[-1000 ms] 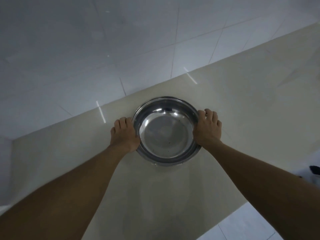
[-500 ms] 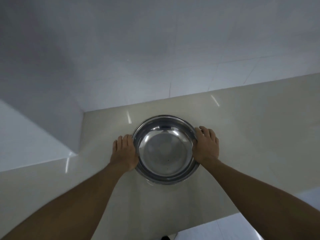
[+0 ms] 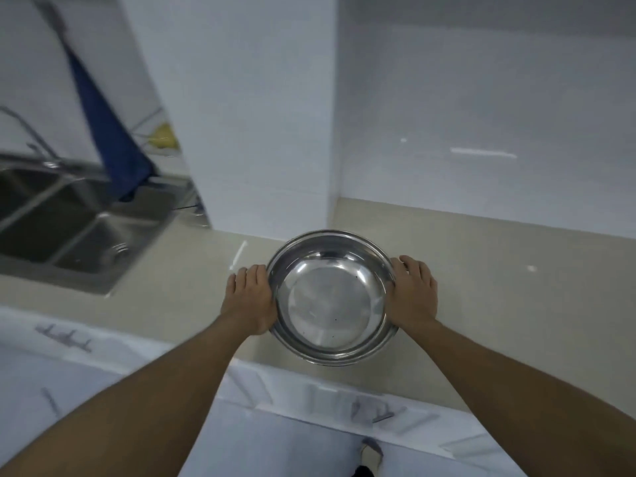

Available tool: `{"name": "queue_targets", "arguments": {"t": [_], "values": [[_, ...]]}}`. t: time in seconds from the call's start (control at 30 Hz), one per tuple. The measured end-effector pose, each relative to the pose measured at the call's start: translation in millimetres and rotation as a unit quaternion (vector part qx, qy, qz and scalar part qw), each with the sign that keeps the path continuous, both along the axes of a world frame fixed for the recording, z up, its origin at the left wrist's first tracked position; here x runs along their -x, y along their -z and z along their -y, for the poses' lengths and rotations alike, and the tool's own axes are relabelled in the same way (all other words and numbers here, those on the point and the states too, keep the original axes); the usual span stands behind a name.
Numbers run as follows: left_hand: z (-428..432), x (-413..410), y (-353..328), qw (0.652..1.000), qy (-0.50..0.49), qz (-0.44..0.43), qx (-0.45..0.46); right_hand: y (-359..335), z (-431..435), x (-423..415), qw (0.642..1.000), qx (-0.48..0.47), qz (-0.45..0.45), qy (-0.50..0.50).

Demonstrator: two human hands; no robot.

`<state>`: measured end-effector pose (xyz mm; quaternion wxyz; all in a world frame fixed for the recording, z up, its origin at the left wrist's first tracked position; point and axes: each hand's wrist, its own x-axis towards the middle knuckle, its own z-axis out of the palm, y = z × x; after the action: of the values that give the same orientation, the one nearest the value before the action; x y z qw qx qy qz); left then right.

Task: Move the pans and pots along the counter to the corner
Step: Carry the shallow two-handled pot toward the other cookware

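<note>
Over the last second the view has swung from bare wall tiles to a white square pillar. The inner corner it makes with the back wall now lies just beyond the round, shallow stainless-steel pan. The hold has not altered. The left hand and right hand clasp opposite sides of the rim, each grip curled down round the outer wall. The pan sits over the front edge of the beige stone surface, its near rim reaching slightly past that edge. Whether it rests on the surface or is lifted, I cannot tell. I judge the carry nearly done: a push towards the far edge, into that corner, would finish this piece.

Counted: one pan, two hands, one steel double sink with two bowls at the left edge, one tap, one blue cloth hanging. No other pot or pan shows.
</note>
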<state>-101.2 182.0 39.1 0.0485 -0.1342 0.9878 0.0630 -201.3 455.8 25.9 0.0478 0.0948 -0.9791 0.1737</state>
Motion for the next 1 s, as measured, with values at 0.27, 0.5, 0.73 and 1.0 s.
{"name": "queue_targets", "arguments": {"t": [0.27, 0.5, 0.73, 1.0], "values": [[132.2, -110.5, -18.7, 0.992, -0.127, -0.022, 0.011, -22.0, 162.7, -39.5, 0.990, -0.002, -0.023, -0.138], [236.6, -170.1, -24.2, 0.973, -0.226, -0.029, 0.031, -24.4, 311.5, -46.0, 0.969, 0.013, -0.027, -0.244], [330.0, -209.1, -26.1, 0.945, -0.323, -0.027, 0.039, -24.1, 454.5, -50.0, 0.941, 0.014, -0.013, -0.338], [411.1, -254.3, -27.9, 0.910, -0.412, -0.039, 0.033, -28.1, 588.7, -73.3, 0.904, 0.007, -0.007, -0.428]]}}
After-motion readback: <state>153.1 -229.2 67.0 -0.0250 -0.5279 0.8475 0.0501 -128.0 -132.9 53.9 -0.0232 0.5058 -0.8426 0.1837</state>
